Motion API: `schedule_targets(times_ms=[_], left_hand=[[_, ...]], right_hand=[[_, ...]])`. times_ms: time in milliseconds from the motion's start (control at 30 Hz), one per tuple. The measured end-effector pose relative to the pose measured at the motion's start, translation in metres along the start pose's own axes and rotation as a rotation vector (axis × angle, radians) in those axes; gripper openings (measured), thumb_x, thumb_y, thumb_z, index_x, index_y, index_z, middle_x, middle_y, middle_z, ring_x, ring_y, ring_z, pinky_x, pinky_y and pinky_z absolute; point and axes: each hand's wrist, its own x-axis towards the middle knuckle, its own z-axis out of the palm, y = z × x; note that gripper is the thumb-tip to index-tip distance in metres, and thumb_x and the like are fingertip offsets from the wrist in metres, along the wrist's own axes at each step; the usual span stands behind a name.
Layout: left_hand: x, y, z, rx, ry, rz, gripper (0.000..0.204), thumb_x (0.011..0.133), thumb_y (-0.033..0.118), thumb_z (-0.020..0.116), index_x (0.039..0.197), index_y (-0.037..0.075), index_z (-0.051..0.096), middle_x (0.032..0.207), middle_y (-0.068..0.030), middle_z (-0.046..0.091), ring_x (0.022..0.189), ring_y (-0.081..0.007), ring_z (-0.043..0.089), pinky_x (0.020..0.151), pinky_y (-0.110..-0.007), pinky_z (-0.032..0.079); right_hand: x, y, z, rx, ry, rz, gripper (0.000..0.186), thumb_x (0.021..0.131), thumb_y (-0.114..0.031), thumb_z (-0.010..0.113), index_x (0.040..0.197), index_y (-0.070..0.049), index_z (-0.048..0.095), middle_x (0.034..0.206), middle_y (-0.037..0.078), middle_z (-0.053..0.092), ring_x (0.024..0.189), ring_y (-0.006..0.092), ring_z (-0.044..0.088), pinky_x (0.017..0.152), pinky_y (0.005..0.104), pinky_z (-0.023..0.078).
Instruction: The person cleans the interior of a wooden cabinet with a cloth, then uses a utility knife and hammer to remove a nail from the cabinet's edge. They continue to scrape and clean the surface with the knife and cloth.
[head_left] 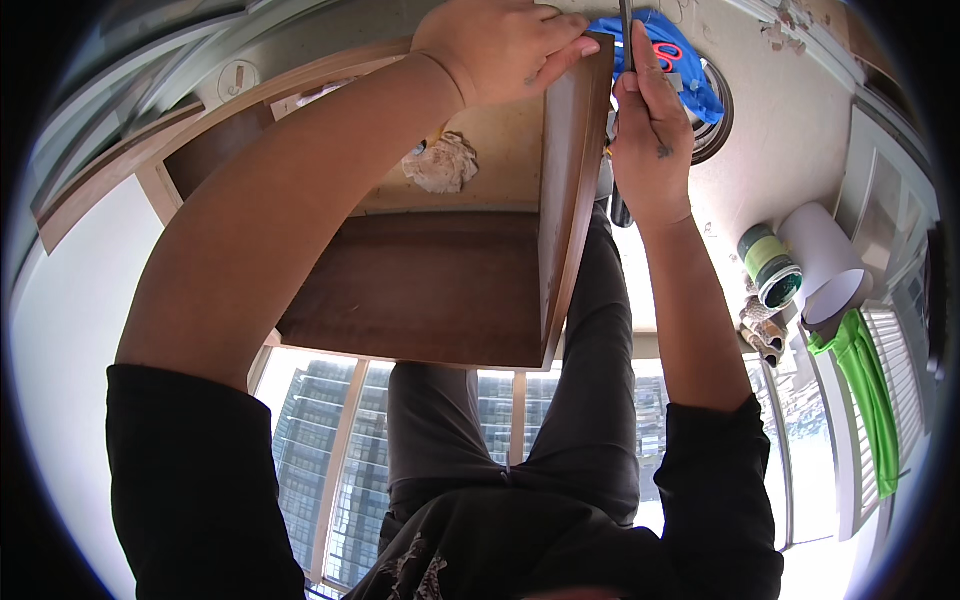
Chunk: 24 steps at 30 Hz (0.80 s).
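Observation:
A brown wooden cabinet box [430,290] with an open compartment stands in front of my legs. My left hand [505,50] lies over its far edge near the right corner, fingers bent around the board. My right hand [652,130] is closed around a slim dark bar-shaped tool [627,40], held upright along the outside of the box's right side panel [578,200]. One finger stretches along the tool. Its exact kind is hard to tell, and its lower part is hidden by my hand and the panel.
Beyond my right hand lies a blue bag [705,100] with red-handled scissors [667,55] on it. A crumpled rag [442,163] sits beyond the compartment. To the right are a green-labelled can [768,262], a white roll [822,255] and a green cloth [875,400].

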Motion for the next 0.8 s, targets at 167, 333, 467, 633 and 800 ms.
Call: schedule_targets(times_ms=[167,333,467,633,800], left_hand=[[0.002,0.001,-0.001,0.021,-0.007,0.008,0.019,0.094,0.024,0.066,0.09,0.006,0.071,0.078,-0.0087,0.07,0.07,-0.0255,0.069,0.063,-0.038,0.053],[0.002,0.001,0.0,0.025,0.038,0.036,0.021,0.095,0.024,0.066,0.092,0.005,0.071,0.082,-0.0092,0.072,0.073,-0.0253,0.07,0.065,-0.037,0.054],[0.0,-0.001,0.001,0.034,-0.016,0.032,0.021,0.094,0.025,0.066,0.094,0.004,0.071,0.084,-0.0098,0.072,0.074,-0.0255,0.07,0.067,-0.037,0.054],[0.002,-0.001,-0.001,0.051,-0.036,0.03,0.022,0.094,0.025,0.066,0.094,0.004,0.071,0.083,-0.0103,0.072,0.074,-0.0264,0.07,0.068,-0.038,0.055],[0.004,0.0,0.0,0.051,-0.04,0.046,0.022,0.093,0.025,0.066,0.095,0.004,0.071,0.081,-0.01,0.071,0.073,-0.0257,0.069,0.068,-0.038,0.055]], right_hand=[[-0.014,-0.002,0.001,-0.078,-0.014,-0.038,0.05,0.101,0.001,0.052,0.151,-0.005,0.049,0.136,0.02,0.065,0.115,0.0244,0.067,0.1,0.0291,0.048],[-0.024,-0.011,-0.006,0.041,-0.044,0.231,0.049,0.101,0.0,0.052,0.15,-0.004,0.05,0.136,0.02,0.065,0.119,0.0244,0.066,0.102,0.0291,0.047],[-0.006,-0.015,-0.002,0.074,-0.014,0.194,0.047,0.102,-0.002,0.052,0.148,-0.003,0.052,0.13,0.019,0.067,0.115,0.0233,0.066,0.101,0.0281,0.047],[-0.032,-0.007,-0.004,-0.027,-0.041,0.161,0.049,0.1,-0.001,0.052,0.149,-0.004,0.052,0.097,0.014,0.068,0.089,0.0216,0.065,0.088,0.0294,0.05],[-0.027,-0.003,-0.003,-0.007,0.029,0.026,0.051,0.099,0.002,0.053,0.149,-0.005,0.051,0.092,0.014,0.067,0.081,0.0216,0.065,0.08,0.0292,0.051]])
